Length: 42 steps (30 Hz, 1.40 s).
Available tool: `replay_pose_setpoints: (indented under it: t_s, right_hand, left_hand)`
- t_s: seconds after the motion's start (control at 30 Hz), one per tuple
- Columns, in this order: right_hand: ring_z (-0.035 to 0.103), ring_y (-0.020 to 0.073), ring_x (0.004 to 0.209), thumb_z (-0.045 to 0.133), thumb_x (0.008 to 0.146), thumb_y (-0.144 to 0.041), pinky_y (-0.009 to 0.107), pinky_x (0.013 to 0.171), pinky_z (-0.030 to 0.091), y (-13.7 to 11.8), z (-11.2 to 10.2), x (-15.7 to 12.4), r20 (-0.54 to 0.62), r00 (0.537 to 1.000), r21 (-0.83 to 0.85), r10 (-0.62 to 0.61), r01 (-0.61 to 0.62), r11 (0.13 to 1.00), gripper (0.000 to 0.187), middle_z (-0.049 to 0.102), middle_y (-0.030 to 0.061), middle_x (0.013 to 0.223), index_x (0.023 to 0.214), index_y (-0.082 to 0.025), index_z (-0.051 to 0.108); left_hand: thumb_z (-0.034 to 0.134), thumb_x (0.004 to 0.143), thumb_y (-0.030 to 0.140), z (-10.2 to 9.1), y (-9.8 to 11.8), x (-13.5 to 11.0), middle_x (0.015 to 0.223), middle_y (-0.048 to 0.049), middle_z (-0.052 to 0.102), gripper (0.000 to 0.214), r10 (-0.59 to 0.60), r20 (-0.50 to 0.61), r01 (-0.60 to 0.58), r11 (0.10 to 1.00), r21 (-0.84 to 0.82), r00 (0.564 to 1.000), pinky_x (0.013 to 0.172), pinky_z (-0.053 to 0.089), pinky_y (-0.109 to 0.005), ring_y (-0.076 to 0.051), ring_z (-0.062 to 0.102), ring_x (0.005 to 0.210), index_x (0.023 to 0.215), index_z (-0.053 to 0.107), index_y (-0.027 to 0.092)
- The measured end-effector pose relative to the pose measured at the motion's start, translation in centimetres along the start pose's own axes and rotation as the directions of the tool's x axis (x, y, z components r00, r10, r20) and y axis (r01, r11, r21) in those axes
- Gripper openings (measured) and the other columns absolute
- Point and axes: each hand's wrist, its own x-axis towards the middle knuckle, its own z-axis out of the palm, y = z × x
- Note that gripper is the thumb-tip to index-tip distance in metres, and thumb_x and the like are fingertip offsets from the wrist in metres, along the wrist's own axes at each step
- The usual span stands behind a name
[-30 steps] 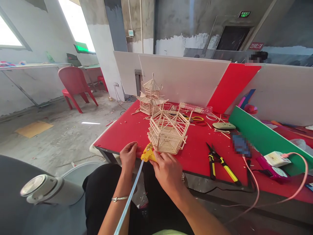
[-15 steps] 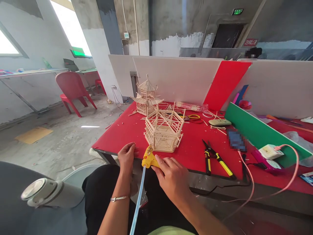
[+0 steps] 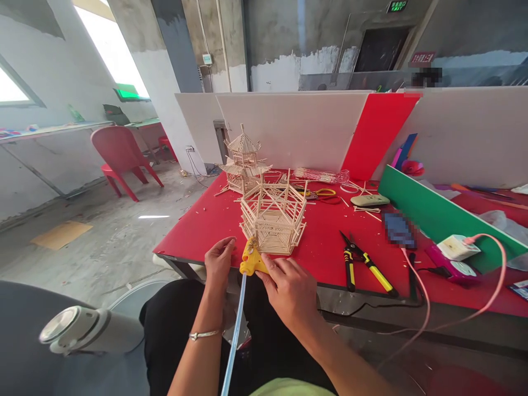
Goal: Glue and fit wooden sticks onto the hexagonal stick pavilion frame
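My right hand (image 3: pixel 291 290) grips a yellow glue gun (image 3: pixel 251 261) with a long pale glue stick (image 3: pixel 233 344) trailing back toward me. Its nozzle points at the near corner of a hexagonal model made of thin wooden sticks (image 3: pixel 274 220) on the red table (image 3: pixel 206 228). My left hand (image 3: pixel 218 264) is curled beside the gun at the table's edge, fingertips pinched close to the nozzle; what they hold is too small to make out. A finished stick pagoda (image 3: pixel 243 162) stands behind the hexagon.
Yellow-handled cutters (image 3: pixel 363 267) lie right of the model, with scissors (image 3: pixel 324 193), loose sticks, a pink cable (image 3: pixel 474 308) and a green board (image 3: pixel 437 220) further right. White and red panels back the table. A red chair (image 3: pixel 119 157) stands left; a white cylinder (image 3: pixel 91 330) lies near my knee.
The view shifted slightly. Both hands stay at the table edge; the glue gun has lifted a little toward the hexagon's near corner and my left fingers have closed in beside it.
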Motion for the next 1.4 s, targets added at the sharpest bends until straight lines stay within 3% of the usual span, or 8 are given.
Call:
replay_pose_setpoints:
  t_s: [0.2, 0.4, 0.57, 0.8, 0.97, 1.2, 1.4]
  right_hand:
    - [0.064, 0.0205, 0.081, 0.065, 0.094, -0.036, 0.032, 0.069, 0.042, 0.3, -0.7, -0.5, 0.014, 1.000, -0.010, -0.005, 0.005, 1.000, 0.035, 0.074, 0.0049, 0.087, 0.127, -0.025, 0.068]
    - [0.065, 0.0201, 0.091, 0.062, 0.096, -0.034, 0.031, 0.080, 0.046, 0.3, -1.3, 0.1, -0.083, 0.995, 0.046, -0.055, 0.059, 0.997, 0.036, 0.075, 0.0061, 0.101, 0.131, -0.025, 0.065]
    - [0.064, 0.0205, 0.081, 0.069, 0.092, -0.032, 0.032, 0.071, 0.045, 0.7, -1.0, -0.4, -0.076, 0.996, 0.037, -0.044, 0.047, 0.998, 0.035, 0.074, 0.0038, 0.087, 0.126, -0.024, 0.068]
    - [0.064, 0.0197, 0.082, 0.064, 0.095, -0.033, 0.032, 0.071, 0.044, 1.6, -1.6, -1.7, -0.123, 0.991, 0.051, -0.047, 0.054, 0.997, 0.033, 0.074, 0.0049, 0.091, 0.126, -0.023, 0.068]
    - [0.064, 0.0202, 0.083, 0.068, 0.092, -0.034, 0.032, 0.072, 0.046, 1.8, -1.0, -0.9, -0.093, 0.993, 0.107, -0.071, 0.081, 0.991, 0.035, 0.074, 0.0046, 0.089, 0.125, -0.023, 0.069]
    - [0.062, 0.0224, 0.097, 0.063, 0.095, -0.033, 0.033, 0.086, 0.051, 3.0, 0.2, -0.9, -0.140, 0.989, 0.208, -0.047, 0.076, 0.975, 0.037, 0.075, 0.0055, 0.100, 0.131, -0.025, 0.065]
    - [0.062, 0.0232, 0.094, 0.062, 0.095, -0.038, 0.036, 0.085, 0.053, 4.3, 1.1, -1.4, -0.124, 0.992, 0.306, -0.016, 0.053, 0.951, 0.038, 0.075, 0.0055, 0.098, 0.131, -0.026, 0.066]
  left_hand:
    - [0.083, 0.060, 0.051, 0.4, 0.6, -0.5, 0.083, -0.0100, 0.074, 0.051, 0.045, -0.015, -0.045, 0.999, 0.001, 0.999, 0.055, 0.051, -0.024, -0.018, 0.067, 0.070, 0.092, 0.078, 0.012]
    - [0.082, 0.061, 0.051, 0.4, 1.1, -0.8, 0.086, -0.0099, 0.074, 0.050, 0.072, -0.024, -0.072, 0.997, -0.025, 0.997, 0.058, 0.052, -0.026, -0.017, 0.065, 0.070, 0.092, 0.077, 0.012]
    - [0.082, 0.062, 0.048, 0.3, 1.6, -1.1, 0.087, -0.0104, 0.075, 0.045, 0.089, -0.036, -0.089, 0.996, -0.024, 0.995, 0.058, 0.051, -0.026, -0.018, 0.066, 0.074, 0.090, 0.077, 0.013]
    - [0.082, 0.063, 0.046, 1.4, 2.0, -1.6, 0.085, -0.0090, 0.074, 0.042, 0.102, -0.004, -0.102, 0.995, -0.003, 0.995, 0.057, 0.051, -0.025, -0.018, 0.066, 0.075, 0.090, 0.078, 0.014]
    - [0.082, 0.064, 0.046, 1.9, 2.0, -1.8, 0.084, -0.0088, 0.074, 0.042, 0.103, 0.015, -0.103, 0.995, 0.001, 0.995, 0.059, 0.053, -0.026, -0.017, 0.064, 0.073, 0.089, 0.078, 0.013]
    - [0.081, 0.065, 0.045, 1.5, 2.2, -1.9, 0.085, -0.0091, 0.074, 0.041, 0.112, -0.001, -0.112, 0.994, 0.018, 0.994, 0.058, 0.051, -0.025, -0.018, 0.065, 0.075, 0.090, 0.078, 0.013]
    - [0.080, 0.065, 0.043, 1.9, 2.7, -2.4, 0.083, -0.0093, 0.073, 0.038, 0.120, -0.012, -0.120, 0.992, 0.042, 0.993, 0.056, 0.051, -0.024, -0.018, 0.064, 0.074, 0.088, 0.078, 0.013]
